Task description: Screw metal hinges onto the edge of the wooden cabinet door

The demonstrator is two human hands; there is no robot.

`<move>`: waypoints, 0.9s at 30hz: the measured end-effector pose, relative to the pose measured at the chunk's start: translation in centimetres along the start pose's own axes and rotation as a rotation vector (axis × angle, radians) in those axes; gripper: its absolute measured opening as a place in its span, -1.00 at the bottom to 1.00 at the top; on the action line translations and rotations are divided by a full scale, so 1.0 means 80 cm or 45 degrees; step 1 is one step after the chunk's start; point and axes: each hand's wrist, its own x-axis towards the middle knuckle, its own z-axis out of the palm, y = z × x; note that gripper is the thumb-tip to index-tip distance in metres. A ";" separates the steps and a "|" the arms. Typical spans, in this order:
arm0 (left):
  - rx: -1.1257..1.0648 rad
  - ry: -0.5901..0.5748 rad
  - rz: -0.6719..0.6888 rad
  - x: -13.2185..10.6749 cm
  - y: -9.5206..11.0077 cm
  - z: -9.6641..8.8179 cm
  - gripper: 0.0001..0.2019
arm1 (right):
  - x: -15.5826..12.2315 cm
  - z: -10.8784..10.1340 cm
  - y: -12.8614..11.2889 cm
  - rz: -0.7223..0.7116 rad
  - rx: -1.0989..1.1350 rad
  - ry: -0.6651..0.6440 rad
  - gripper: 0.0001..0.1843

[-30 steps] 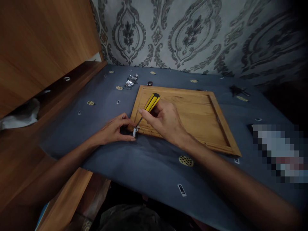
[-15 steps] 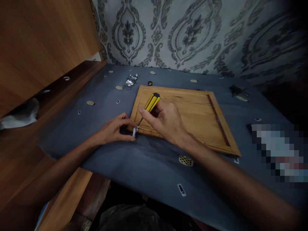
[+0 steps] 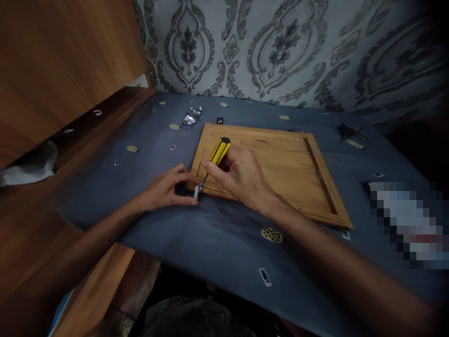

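Observation:
A framed wooden panel (image 3: pixel 280 164) lies flat on a blue patterned cloth. My right hand (image 3: pixel 242 178) is closed round a yellow and black screwdriver (image 3: pixel 219 150), whose tip points down at a small metal hinge piece (image 3: pixel 197 190) on the panel's near left corner. My left hand (image 3: pixel 168 187) pinches that metal piece against the corner with thumb and fingers.
More metal hinges (image 3: pixel 191 118) lie on the cloth beyond the panel's far left corner. A wooden cabinet wall and shelf (image 3: pixel 52 93) rise on the left, with a white cloth (image 3: pixel 31 166) on the shelf. A dark object (image 3: pixel 347 132) lies at the far right. Patterned wallpaper stands behind.
Almost nothing has changed: both hands stay at the panel's corner, and the screwdriver handle has shifted very slightly.

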 end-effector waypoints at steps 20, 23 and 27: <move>-0.071 0.015 -0.002 0.000 -0.001 0.000 -0.50 | -0.001 0.001 0.002 -0.045 0.044 -0.011 -0.76; -0.041 0.007 -0.001 0.001 0.000 0.000 -0.51 | -0.001 0.000 0.002 -0.044 0.022 0.004 -0.76; -0.047 0.000 0.008 0.001 -0.001 -0.001 -0.51 | -0.001 0.000 0.003 -0.062 0.011 0.018 -0.77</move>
